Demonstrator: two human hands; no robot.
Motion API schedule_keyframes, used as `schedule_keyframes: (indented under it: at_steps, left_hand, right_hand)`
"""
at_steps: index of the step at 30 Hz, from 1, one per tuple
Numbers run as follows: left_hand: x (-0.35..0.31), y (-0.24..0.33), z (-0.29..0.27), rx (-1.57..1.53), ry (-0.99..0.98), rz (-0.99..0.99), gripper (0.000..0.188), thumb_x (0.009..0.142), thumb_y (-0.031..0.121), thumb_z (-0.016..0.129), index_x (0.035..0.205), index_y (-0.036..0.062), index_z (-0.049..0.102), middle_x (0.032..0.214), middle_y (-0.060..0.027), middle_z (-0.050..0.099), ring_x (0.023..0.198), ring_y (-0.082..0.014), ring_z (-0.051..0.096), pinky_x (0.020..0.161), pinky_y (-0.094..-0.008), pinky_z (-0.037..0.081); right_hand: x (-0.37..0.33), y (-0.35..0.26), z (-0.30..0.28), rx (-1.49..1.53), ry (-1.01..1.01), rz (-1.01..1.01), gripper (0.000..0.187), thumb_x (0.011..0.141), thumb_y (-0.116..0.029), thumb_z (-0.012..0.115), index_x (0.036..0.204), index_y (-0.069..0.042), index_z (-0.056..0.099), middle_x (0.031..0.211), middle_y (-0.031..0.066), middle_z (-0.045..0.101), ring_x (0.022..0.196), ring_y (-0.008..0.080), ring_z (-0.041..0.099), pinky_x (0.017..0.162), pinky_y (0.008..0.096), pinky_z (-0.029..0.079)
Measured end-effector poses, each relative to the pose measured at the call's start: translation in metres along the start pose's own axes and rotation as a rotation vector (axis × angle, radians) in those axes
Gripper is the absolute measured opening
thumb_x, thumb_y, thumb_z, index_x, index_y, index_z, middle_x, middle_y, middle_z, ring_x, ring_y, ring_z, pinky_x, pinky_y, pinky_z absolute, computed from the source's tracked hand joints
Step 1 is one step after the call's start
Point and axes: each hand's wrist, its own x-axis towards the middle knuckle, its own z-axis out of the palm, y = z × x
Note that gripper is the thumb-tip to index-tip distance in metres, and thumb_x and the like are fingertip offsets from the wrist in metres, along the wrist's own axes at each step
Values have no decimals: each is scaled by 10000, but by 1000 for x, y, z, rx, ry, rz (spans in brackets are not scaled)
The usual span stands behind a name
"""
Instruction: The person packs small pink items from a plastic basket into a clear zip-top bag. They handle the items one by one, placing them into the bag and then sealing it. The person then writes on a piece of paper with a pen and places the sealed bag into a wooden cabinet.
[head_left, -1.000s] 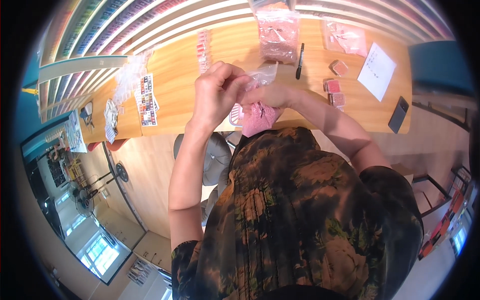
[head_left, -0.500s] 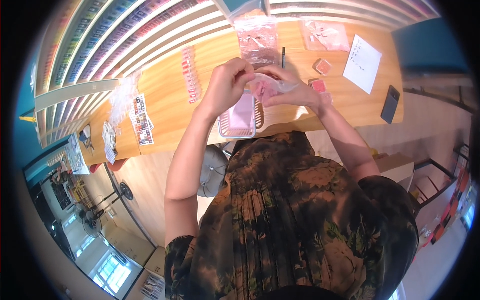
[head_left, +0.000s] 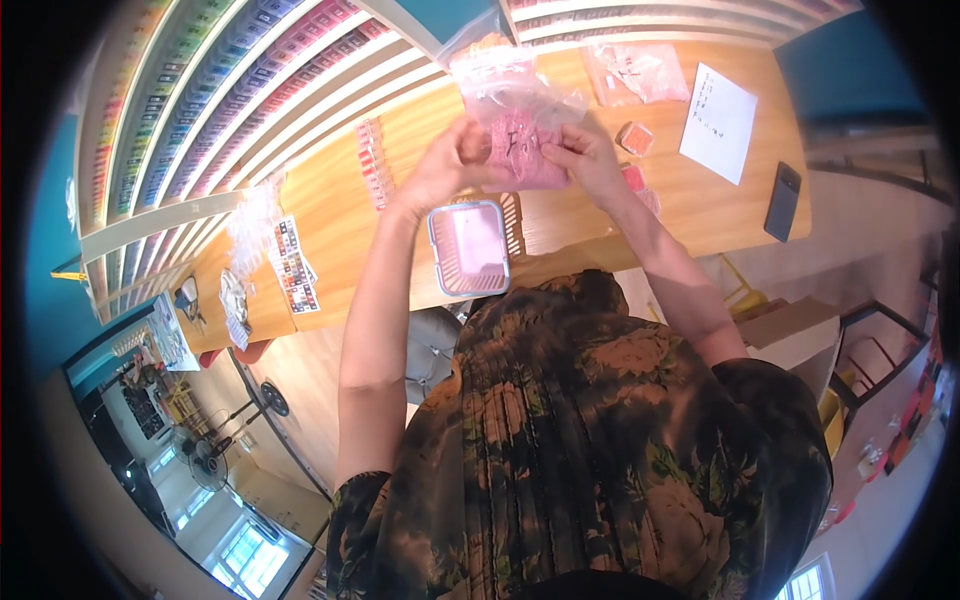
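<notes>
Pink bag [head_left: 528, 155]: being held up between both hands just beyond the basket, its lower part bulging with pink contents, its clear top flaring loosely. Dark marking is showing on its front.

Right hand [head_left: 590, 165]: pinching the bag's right edge between thumb and fingers. Left hand [head_left: 440, 168]: curling against the left edge; blurring here, cannot tell whether it is gripping.

Progress, by my reading: filling and marking are looking done; setting the bag down is remaining. Cannot tell whether its mouth is sealing shut.

Basket [head_left: 433, 245]: sitting at the table's near edge, holding something flat and pale pink.

Outward: a larger bag [head_left: 492, 62] is standing behind; an orange-filled box [head_left: 636, 138] and a red-filled box [head_left: 633, 178] are lying rightward, paper [head_left: 718, 125] and phone [head_left: 783, 202] farther out.
</notes>
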Motion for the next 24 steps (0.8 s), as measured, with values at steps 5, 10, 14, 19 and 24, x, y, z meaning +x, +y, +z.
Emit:
schedule_keyframes:
  at_steps: [5,10,14,19,24]
  left_hand:
    - [2,-8,27,-143,171,-82,311,801,-4,785,1091,8,674,936,-23,709,778,-87,638,707,-238,537]
    - [7,-41,25,-126,236,-200,279,835,24,766,1100,30,680,921,-12,711,748,-67,622,663,-222,503]
    - [6,-44,33,-433,231,-126,240,862,46,745,1093,21,684,927,-31,713,777,-89,636,697,-232,509]
    - [5,-55,27,-349,237,-112,242,877,38,721,1108,-12,665,977,-65,714,842,-135,667,754,-258,533]
    - [24,-84,22,-382,442,-85,219,866,-29,701,1081,-31,658,996,-92,709,812,-150,672,702,-276,572]
  right_hand:
    - [-5,-34,11,-21,-22,31,323,837,-123,776,1113,-5,656,913,24,668,785,95,618,678,249,512]
    - [-5,-19,18,-71,3,236,423,804,-116,802,1164,25,629,1030,72,691,885,136,652,788,280,537]
    - [-1,-9,26,46,132,178,381,820,-85,778,1164,7,641,1042,73,695,897,139,660,786,270,537]
    - [7,0,23,-22,108,93,356,831,-84,769,1153,1,645,1029,66,696,864,129,653,775,257,533]
    - [23,14,29,-163,151,-53,480,791,-146,813,1183,24,594,972,70,688,820,123,641,769,258,532]
